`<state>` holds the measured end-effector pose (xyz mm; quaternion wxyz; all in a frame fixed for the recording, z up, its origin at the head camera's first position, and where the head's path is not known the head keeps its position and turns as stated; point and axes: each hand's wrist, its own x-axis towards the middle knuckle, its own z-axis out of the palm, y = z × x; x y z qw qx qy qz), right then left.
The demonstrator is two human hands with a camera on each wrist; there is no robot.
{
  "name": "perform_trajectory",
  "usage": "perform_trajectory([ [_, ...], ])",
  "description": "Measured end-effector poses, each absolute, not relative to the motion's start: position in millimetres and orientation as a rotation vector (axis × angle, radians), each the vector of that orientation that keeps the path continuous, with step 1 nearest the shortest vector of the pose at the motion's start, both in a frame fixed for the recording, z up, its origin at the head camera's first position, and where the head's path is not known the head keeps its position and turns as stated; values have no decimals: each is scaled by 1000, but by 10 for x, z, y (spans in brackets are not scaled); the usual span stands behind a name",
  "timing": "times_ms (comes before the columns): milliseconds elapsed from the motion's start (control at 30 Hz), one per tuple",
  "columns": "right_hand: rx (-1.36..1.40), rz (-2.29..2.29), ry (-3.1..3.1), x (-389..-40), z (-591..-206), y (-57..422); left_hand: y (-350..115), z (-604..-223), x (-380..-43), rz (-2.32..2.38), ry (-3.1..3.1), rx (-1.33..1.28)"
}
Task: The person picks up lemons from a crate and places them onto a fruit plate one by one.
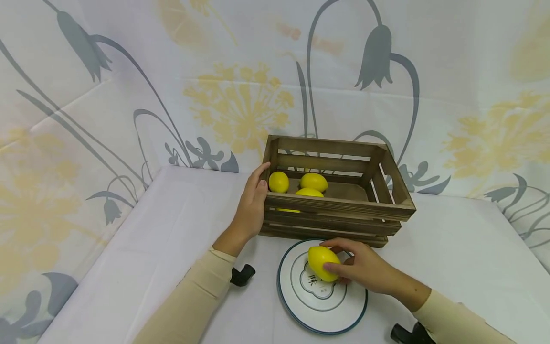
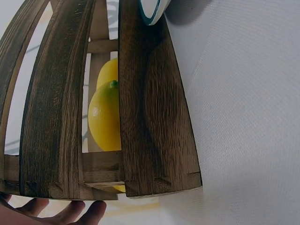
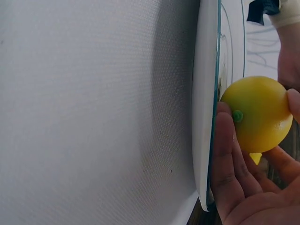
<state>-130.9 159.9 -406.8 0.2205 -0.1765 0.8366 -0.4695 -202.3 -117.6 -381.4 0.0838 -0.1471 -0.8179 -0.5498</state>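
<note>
At the lower centre of the head view, the right hand (image 1: 365,267) pinches a glossy yellow lemon with a green stem tip (image 1: 319,260) over a round white plate with a blue-green rim (image 1: 301,306); whether lemon and plate touch is unclear. The left hand (image 1: 248,205), fingers fairly straight, rests against the left end of a brown slatted wooden crate (image 1: 343,206) right of centre, where more yellow lemons (image 1: 313,181) lie. The held lemon is probably light, firm and slightly slippery; its widest part, with thumb opposing fingers, should give the surest hold.
</note>
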Motion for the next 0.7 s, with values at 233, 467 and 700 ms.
perform_trajectory([
  [233,-482,-1284,2315,-1314,-4058,1586,-1189,-3836,-2042,-1647,-2434,-434],
  [467,-471,-1275,2316,-1324,-4070,1570,-1187,-3830,-2038,-1641,-2436,-440],
  [700,-484,-1268,2318,-1329,-4101,1549,-1180,-3822,-2029,-1648,-2433,-448],
])
